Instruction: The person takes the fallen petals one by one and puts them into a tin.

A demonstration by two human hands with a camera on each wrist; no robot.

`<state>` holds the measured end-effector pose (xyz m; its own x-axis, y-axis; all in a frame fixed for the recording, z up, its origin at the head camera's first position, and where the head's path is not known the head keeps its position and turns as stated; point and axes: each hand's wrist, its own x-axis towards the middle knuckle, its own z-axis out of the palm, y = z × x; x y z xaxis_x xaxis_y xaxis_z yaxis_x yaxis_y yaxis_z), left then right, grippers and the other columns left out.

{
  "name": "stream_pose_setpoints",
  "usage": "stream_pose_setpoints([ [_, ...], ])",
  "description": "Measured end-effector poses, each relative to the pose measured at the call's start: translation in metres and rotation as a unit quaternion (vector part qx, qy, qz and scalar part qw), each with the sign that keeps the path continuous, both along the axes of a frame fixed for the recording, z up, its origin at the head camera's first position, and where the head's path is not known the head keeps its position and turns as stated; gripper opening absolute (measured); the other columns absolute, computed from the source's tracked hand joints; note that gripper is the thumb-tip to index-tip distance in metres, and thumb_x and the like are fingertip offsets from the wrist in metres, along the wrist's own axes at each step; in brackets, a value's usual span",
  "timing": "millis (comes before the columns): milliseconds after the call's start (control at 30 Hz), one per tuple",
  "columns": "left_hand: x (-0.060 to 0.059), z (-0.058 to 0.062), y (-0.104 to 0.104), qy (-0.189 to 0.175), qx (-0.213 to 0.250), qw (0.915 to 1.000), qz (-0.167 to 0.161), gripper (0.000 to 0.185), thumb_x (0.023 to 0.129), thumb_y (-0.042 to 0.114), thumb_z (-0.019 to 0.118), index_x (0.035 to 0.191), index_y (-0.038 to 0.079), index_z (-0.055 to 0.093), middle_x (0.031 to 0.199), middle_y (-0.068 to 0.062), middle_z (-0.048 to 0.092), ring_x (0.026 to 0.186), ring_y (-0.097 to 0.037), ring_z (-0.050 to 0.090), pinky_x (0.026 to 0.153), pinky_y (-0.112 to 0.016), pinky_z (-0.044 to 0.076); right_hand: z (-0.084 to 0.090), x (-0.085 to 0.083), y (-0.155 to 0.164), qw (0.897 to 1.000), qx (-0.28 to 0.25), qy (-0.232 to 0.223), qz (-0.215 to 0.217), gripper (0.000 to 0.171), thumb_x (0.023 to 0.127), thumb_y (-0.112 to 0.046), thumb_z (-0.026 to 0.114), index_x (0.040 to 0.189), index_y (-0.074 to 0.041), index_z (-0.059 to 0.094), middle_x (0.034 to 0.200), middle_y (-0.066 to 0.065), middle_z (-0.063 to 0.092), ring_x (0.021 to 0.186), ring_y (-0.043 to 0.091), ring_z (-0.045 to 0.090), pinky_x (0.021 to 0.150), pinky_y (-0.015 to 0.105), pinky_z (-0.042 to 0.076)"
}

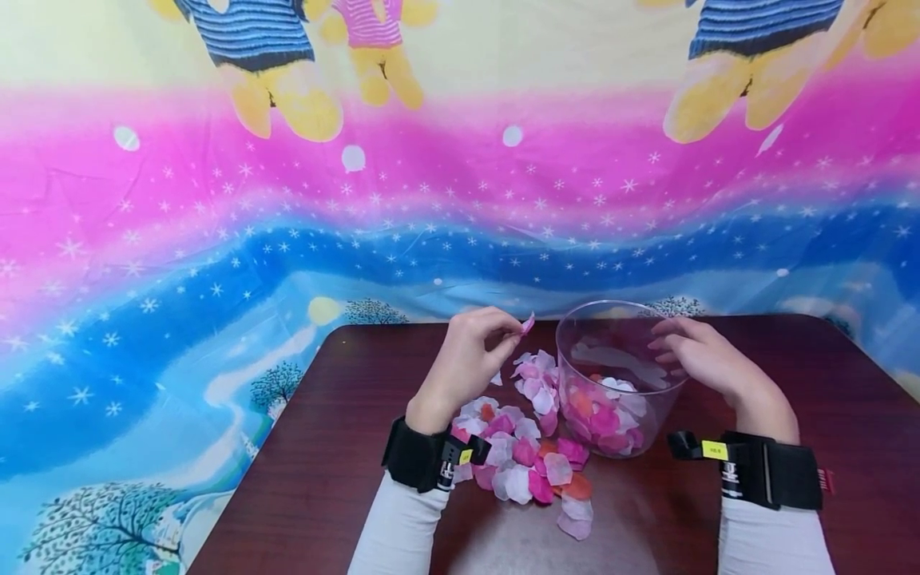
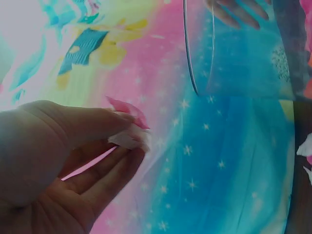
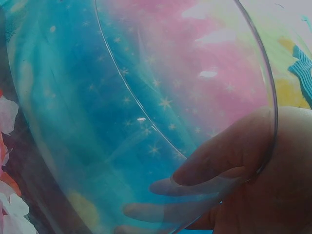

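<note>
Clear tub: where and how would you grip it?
I'd pinch the clear tub by its rim, coming from the right, near the right hand. The thin, open rim stands above the petals inside, while the loose petal pile crowds the left.

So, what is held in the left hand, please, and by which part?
A pink petal and a white petal, seemingly pinched near their edges.

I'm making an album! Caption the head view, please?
Left hand pinching a pink petal, right hand at the rim of a clear bucket.
</note>
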<state>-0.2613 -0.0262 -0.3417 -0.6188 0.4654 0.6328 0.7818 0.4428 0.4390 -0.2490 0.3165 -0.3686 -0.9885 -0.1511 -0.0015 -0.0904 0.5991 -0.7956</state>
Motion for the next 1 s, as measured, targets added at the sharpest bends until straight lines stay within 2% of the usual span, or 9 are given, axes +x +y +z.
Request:
stream_pose_setpoints([
  [233,0.004,-0.003,0.016,0.023,0.009,0.9992,-0.03,0.012,0.094,0.0,0.071,0.104,0.005,0.077,0.102,-0.003,0.073,0.094,-0.011,0.066,0.083,-0.02,0.053,0.0,0.001,0.0,1.0,0.0,-0.001,-0.001,0.047,0.11,-0.017,0.026,0.144,0.014,0.037,0.137,0.038,0.052,0.12,0.052,0.059,0.088,0.051,0.057],
  [333,0.006,-0.005,0.025,0.039,0.01,0.9981,-0.047,0.012,0.093,-0.001,0.072,0.104,0.004,0.076,0.101,-0.004,0.072,0.092,-0.012,0.067,0.083,-0.022,0.056,-0.001,0.0,0.001,1.0,-0.002,-0.002,-0.001,0.047,0.11,-0.017,0.026,0.144,0.014,0.037,0.137,0.038,0.052,0.121,0.052,0.058,0.088,0.051,0.057],
  [533,0.011,-0.011,0.044,0.053,-0.015,0.9949,-0.085,0.014,0.092,-0.001,0.074,0.105,0.003,0.076,0.103,-0.006,0.072,0.097,-0.015,0.068,0.09,-0.019,0.054,-0.001,0.001,0.002,1.0,-0.01,-0.002,0.0,0.047,0.109,-0.016,0.027,0.143,0.014,0.037,0.137,0.039,0.052,0.121,0.052,0.058,0.088,0.051,0.057],
  [767,0.014,-0.018,0.055,0.069,-0.045,0.9931,-0.084,0.012,0.094,0.003,0.073,0.105,0.005,0.076,0.103,-0.003,0.072,0.102,-0.016,0.066,0.096,-0.015,0.048,0.0,0.0,0.0,1.0,-0.007,-0.004,0.002,0.046,0.11,-0.016,0.027,0.144,0.014,0.038,0.137,0.038,0.052,0.121,0.052,0.058,0.089,0.05,0.058],
  [1000,0.016,-0.022,0.061,0.07,-0.049,0.9928,-0.084,0.014,0.095,0.004,0.072,0.109,0.006,0.076,0.106,-0.003,0.073,0.105,-0.016,0.065,0.1,-0.015,0.046,0.0,0.001,-0.001,1.0,-0.004,-0.003,-0.001,0.046,0.11,-0.017,0.027,0.143,0.013,0.038,0.137,0.038,0.052,0.121,0.052,0.059,0.089,0.051,0.057],
])
